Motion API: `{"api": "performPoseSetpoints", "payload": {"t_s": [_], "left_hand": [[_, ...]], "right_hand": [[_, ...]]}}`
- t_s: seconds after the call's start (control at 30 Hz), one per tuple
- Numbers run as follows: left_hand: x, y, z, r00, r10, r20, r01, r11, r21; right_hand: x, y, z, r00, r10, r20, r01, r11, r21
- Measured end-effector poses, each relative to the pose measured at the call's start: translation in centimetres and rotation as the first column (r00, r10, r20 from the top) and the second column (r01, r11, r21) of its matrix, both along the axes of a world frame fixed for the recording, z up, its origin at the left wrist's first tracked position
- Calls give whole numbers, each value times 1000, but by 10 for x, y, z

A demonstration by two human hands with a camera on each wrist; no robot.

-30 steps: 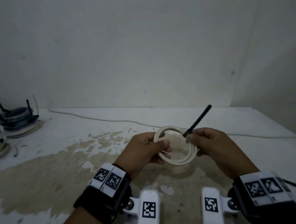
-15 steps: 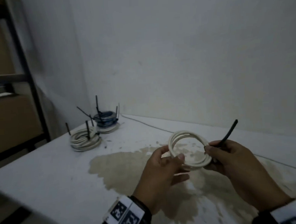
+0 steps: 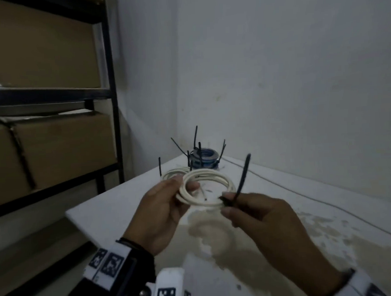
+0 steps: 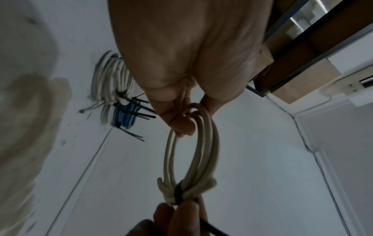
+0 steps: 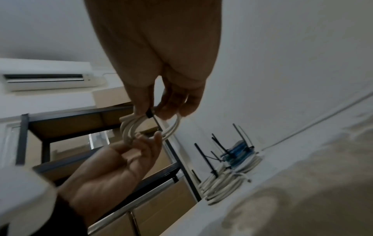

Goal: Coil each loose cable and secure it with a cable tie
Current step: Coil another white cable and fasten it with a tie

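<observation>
Evidently swung toward the far left corner of the table within the last second, and carried the work from above the brown stain to just in front of the finished pile. Pinched the left side of the ring of coiled white round cable (image 3: 202,172) between thumb and fingers of the left hand (image 3: 161,208). Gripped the right side, at the band, with the curled fingers of the right hand (image 3: 261,221). Kept the stiff black plastic cable tie (image 3: 242,177) wrapped round the strands there, tail standing up. Held the coil clear of the stained white table (image 3: 116,210).

Looked cinched, so probably ready for stacking beside the tied white coil (image 3: 173,172) and the blue-and-white tied coils (image 3: 204,157) at that corner. Left one thin pale cable (image 3: 305,192) loose along the back edge, by the wall.
</observation>
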State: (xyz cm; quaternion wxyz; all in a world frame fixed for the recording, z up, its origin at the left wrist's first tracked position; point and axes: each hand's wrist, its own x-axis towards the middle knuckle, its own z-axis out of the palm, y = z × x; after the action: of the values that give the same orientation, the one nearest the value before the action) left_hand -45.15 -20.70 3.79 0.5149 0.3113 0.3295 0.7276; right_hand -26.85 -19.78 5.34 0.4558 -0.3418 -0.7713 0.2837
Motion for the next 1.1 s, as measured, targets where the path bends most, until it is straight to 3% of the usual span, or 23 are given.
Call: {"api": "performPoseSetpoints", "payload": {"t_s": [0.07,0.17,0.27,0.37,0.6,0.73,0.9,1.1], "left_hand": [[-19,8,9,999,28,16,-28,999,37],[-48,23,22,999,28,40,-29,999,41],[-78,42,30,995,70,-72,-70,998,3],[-102,62,26,955,151,-256,-173,983,-68],[-138,102,-9,961,151,-233,-191,968,-161],[-137,112,-27,930,31,-365,-119,968,-219],[-132,119,-43,947,-63,-316,-27,962,-271],[-131,124,-59,953,15,-301,-106,952,-286]], "right_hand": [[-32,11,0,993,-93,71,70,958,277],[-76,29,4,986,-160,43,118,862,493],[-110,46,11,980,-174,97,74,769,635],[-135,68,11,959,-202,200,12,730,683],[-177,107,-21,893,-236,383,-80,754,652],[-183,125,-29,868,-303,392,-12,777,629],[-184,136,-33,831,-288,476,-6,851,525],[-183,147,-30,729,-226,646,-40,928,370]]}}
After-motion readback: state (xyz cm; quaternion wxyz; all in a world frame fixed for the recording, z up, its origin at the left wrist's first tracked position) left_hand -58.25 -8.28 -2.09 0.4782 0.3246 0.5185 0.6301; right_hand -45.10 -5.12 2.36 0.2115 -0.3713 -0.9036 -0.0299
